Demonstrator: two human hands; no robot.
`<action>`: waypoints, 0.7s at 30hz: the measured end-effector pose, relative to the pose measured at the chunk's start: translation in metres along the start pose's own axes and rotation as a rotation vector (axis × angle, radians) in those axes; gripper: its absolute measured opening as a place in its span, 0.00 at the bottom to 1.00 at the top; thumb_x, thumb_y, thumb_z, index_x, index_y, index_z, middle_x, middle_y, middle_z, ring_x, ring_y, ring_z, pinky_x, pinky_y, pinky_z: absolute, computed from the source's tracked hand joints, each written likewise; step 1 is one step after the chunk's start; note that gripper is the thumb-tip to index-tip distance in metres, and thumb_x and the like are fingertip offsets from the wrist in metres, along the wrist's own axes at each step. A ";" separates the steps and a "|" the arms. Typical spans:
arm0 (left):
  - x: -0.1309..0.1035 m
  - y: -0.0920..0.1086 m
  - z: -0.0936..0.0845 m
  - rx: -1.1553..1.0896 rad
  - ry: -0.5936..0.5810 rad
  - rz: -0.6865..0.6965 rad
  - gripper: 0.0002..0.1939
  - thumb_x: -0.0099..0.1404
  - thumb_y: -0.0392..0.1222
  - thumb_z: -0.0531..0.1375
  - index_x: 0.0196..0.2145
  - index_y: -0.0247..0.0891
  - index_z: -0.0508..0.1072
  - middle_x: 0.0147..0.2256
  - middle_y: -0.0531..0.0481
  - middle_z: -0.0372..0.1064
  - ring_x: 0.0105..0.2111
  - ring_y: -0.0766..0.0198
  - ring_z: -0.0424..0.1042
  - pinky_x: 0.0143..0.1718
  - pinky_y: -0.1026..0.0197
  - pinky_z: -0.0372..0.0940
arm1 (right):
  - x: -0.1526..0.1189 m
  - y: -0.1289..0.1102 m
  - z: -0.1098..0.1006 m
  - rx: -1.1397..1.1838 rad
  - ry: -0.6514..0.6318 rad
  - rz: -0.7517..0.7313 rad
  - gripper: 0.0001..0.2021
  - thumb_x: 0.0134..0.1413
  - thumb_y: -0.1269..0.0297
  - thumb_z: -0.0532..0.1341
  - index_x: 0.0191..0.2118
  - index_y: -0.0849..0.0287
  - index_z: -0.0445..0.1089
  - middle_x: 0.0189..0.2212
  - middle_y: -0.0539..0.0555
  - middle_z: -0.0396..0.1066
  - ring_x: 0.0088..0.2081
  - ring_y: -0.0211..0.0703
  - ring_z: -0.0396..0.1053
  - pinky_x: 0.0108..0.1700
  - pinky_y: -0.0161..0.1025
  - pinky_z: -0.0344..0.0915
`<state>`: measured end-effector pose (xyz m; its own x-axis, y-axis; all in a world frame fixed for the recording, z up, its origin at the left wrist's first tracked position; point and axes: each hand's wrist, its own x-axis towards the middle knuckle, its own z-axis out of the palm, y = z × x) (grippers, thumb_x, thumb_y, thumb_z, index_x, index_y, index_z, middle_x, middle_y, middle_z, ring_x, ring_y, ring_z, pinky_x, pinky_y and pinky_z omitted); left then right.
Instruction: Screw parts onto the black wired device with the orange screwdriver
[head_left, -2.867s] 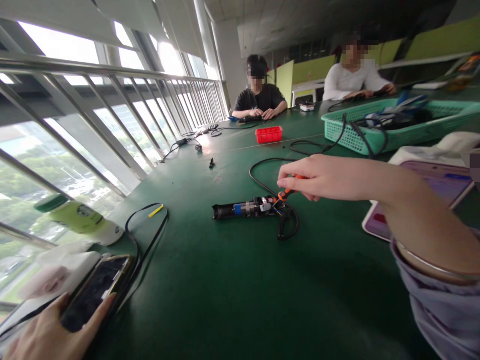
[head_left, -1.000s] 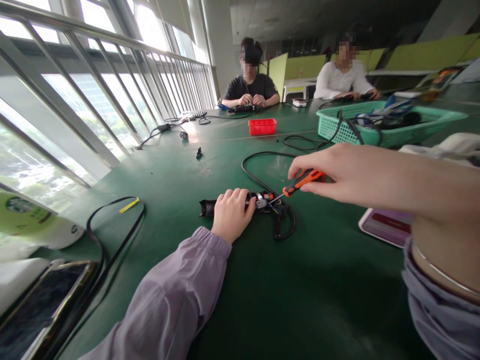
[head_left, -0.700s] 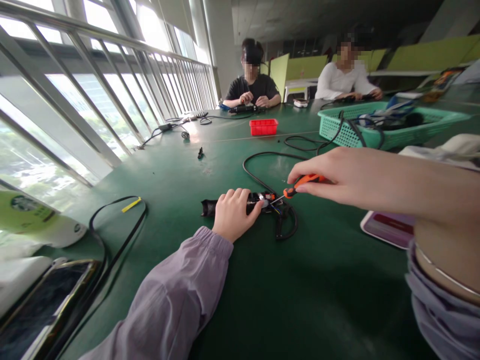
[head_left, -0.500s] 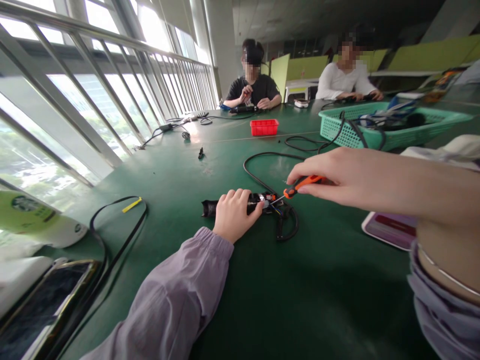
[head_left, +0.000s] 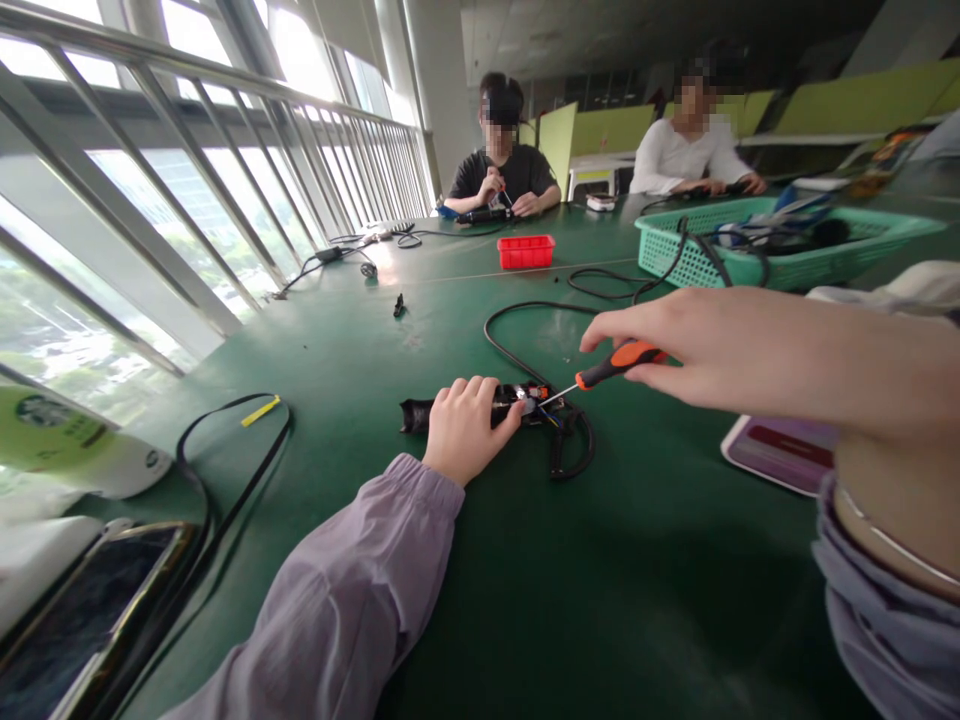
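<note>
My left hand (head_left: 466, 425) is wrapped over a black cylindrical device (head_left: 417, 415) that lies on the green table (head_left: 600, 580). The device's right end is opened up, with small orange parts and thin wires showing, and a black cable runs from it. My right hand (head_left: 660, 345) grips an orange and black screwdriver (head_left: 619, 363) by its handle. The screwdriver slants down to the left, its tip at the exposed parts beside my left thumb. Whether the tip touches a screw is too small to tell.
A red tray (head_left: 526, 253) stands beyond the device, a teal basket (head_left: 675, 250) with cables at the right. A phone (head_left: 97, 600) and a bottle (head_left: 67, 440) are at left, a purple item (head_left: 780, 452) at right. Two people (head_left: 502, 165) sit across.
My right hand has shifted slightly back and more of the screwdriver's handle shows. The person in black across the table now holds a tool pointing down at their device.
</note>
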<state>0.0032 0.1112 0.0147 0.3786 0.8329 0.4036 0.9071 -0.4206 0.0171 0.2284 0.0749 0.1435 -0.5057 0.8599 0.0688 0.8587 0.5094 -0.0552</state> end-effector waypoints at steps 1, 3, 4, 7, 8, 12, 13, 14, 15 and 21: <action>0.000 0.000 0.000 0.002 0.002 0.001 0.19 0.67 0.55 0.48 0.41 0.38 0.68 0.36 0.47 0.69 0.39 0.57 0.66 0.38 0.56 0.57 | 0.000 -0.002 -0.001 0.010 -0.011 0.015 0.15 0.52 0.62 0.54 0.46 0.47 0.67 0.28 0.50 0.73 0.24 0.43 0.67 0.24 0.38 0.53; 0.000 0.000 0.001 0.003 0.005 0.002 0.19 0.67 0.55 0.47 0.41 0.38 0.68 0.36 0.48 0.69 0.39 0.57 0.66 0.38 0.56 0.57 | 0.001 -0.009 -0.004 0.091 -0.089 0.028 0.13 0.56 0.58 0.50 0.45 0.48 0.67 0.24 0.49 0.71 0.22 0.41 0.66 0.24 0.38 0.53; 0.000 0.000 0.001 0.004 0.006 0.002 0.20 0.67 0.55 0.47 0.41 0.38 0.67 0.36 0.48 0.69 0.39 0.57 0.66 0.39 0.56 0.57 | 0.001 -0.013 -0.004 0.121 -0.127 0.036 0.13 0.58 0.56 0.48 0.42 0.49 0.68 0.21 0.49 0.70 0.20 0.40 0.65 0.23 0.38 0.52; -0.001 0.000 0.001 0.008 0.006 0.000 0.20 0.67 0.56 0.47 0.41 0.38 0.67 0.36 0.48 0.69 0.39 0.57 0.66 0.38 0.56 0.56 | 0.005 -0.017 -0.004 0.108 -0.117 0.031 0.14 0.59 0.56 0.47 0.36 0.51 0.69 0.18 0.48 0.67 0.19 0.39 0.63 0.23 0.38 0.50; -0.001 0.000 0.001 0.010 0.005 -0.001 0.20 0.67 0.56 0.47 0.41 0.38 0.67 0.36 0.48 0.69 0.39 0.56 0.66 0.38 0.56 0.56 | 0.006 -0.016 -0.003 0.097 -0.108 0.028 0.13 0.58 0.55 0.48 0.37 0.50 0.69 0.18 0.48 0.67 0.19 0.39 0.63 0.23 0.38 0.49; -0.001 0.000 0.001 0.004 0.005 0.001 0.20 0.67 0.55 0.47 0.41 0.38 0.67 0.36 0.48 0.69 0.39 0.56 0.66 0.38 0.56 0.57 | 0.009 -0.001 0.001 0.050 -0.048 -0.004 0.12 0.53 0.57 0.54 0.42 0.48 0.69 0.23 0.49 0.70 0.22 0.41 0.65 0.24 0.37 0.50; -0.001 0.000 0.000 0.000 0.005 0.000 0.19 0.67 0.55 0.47 0.41 0.38 0.67 0.37 0.48 0.69 0.39 0.56 0.66 0.38 0.56 0.57 | 0.010 0.002 0.001 0.036 -0.024 -0.016 0.12 0.51 0.60 0.55 0.42 0.48 0.69 0.26 0.50 0.71 0.24 0.41 0.66 0.24 0.37 0.51; -0.001 0.000 0.000 -0.004 0.003 -0.003 0.19 0.67 0.55 0.47 0.41 0.38 0.68 0.37 0.48 0.69 0.39 0.56 0.66 0.38 0.56 0.57 | 0.010 0.005 0.001 0.023 -0.008 -0.022 0.13 0.50 0.63 0.56 0.42 0.48 0.69 0.28 0.50 0.72 0.25 0.42 0.66 0.25 0.37 0.52; -0.001 0.000 -0.001 -0.010 0.002 -0.005 0.19 0.66 0.55 0.48 0.41 0.38 0.68 0.37 0.48 0.70 0.39 0.57 0.66 0.38 0.56 0.57 | 0.010 0.005 0.000 0.012 -0.007 -0.021 0.13 0.49 0.64 0.55 0.42 0.48 0.69 0.30 0.51 0.72 0.26 0.42 0.67 0.26 0.37 0.52; -0.001 -0.001 -0.001 -0.036 0.011 0.017 0.20 0.61 0.56 0.53 0.43 0.39 0.67 0.37 0.48 0.69 0.40 0.57 0.66 0.39 0.57 0.58 | 0.005 -0.006 -0.003 0.149 -0.212 0.127 0.15 0.57 0.52 0.49 0.41 0.48 0.69 0.17 0.47 0.66 0.17 0.39 0.63 0.21 0.37 0.51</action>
<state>0.0017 0.1102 0.0148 0.3916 0.8218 0.4139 0.8933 -0.4475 0.0433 0.2209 0.0759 0.1473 -0.4147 0.8963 -0.1572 0.9025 0.3831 -0.1967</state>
